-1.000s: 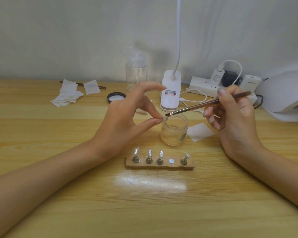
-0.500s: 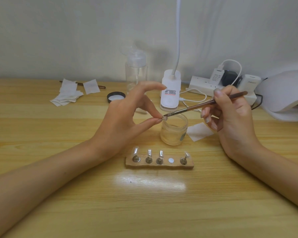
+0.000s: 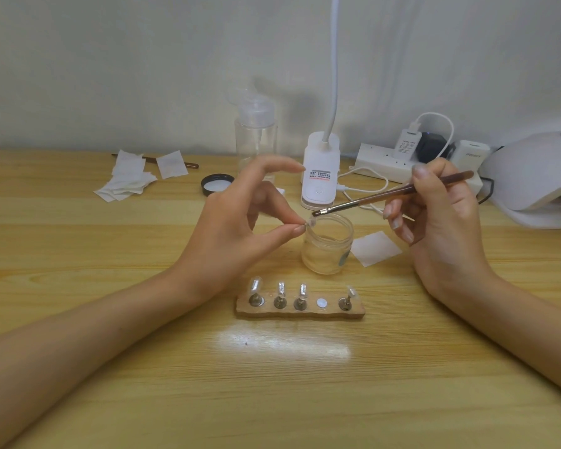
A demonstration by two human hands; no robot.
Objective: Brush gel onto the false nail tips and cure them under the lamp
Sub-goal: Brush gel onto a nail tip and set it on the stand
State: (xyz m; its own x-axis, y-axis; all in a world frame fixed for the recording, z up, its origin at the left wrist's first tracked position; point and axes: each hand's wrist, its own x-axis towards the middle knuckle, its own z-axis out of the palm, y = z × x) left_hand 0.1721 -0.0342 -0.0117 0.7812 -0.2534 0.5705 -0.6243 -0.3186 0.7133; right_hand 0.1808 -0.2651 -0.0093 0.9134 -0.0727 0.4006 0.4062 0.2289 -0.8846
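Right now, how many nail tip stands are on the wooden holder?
4 nail tip stands on the wooden holder: left end, second, third, right end; fourth spot bare.

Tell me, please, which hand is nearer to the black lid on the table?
Left. The left hand hovers just in front of the black lid, pinching a nail tip; the right hand holds the brush far to the lid's right, past the glass jar.

Plenty of bare table (image 3: pixel 272 400) in front of the wooden stand (image 3: pixel 300 309), a hand passes there easy. Middle's tight: jar (image 3: pixel 327 251) just behind the stand, left hand (image 3: pixel 240 228) pinching a nail tip (image 3: pixel 310 222) and right hand (image 3: pixel 444 222) with the brush (image 3: pixel 392 194) meeting over its rim. Back row's walled off by bottle (image 3: pixel 256 137), clip lamp (image 3: pixel 319 173), power strip (image 3: pixel 386 163), curing lamp (image 3: pixel 538 176).
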